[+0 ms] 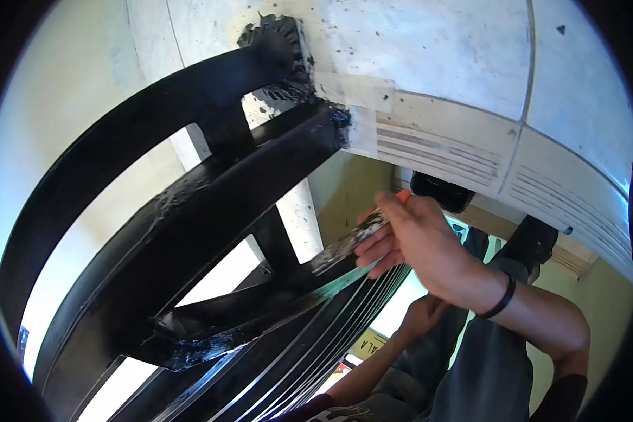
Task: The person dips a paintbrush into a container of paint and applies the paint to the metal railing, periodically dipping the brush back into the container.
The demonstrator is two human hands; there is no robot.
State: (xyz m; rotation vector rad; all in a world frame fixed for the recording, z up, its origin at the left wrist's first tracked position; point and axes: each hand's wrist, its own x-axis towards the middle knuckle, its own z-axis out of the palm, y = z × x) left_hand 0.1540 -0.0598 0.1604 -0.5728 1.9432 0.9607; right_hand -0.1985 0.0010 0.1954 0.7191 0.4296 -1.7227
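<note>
Right hand (432,246) grips brush (355,240), tip at 8 o'clock over black rail (260,299). Left hand (420,315) at 6 o'clock; grip hidden, cannot tell. Advised: light, even strokes along rail.

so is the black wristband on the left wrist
No, the black wristband sits at the wrist of the right hand, the one gripping the dark-speckled tool.
</note>
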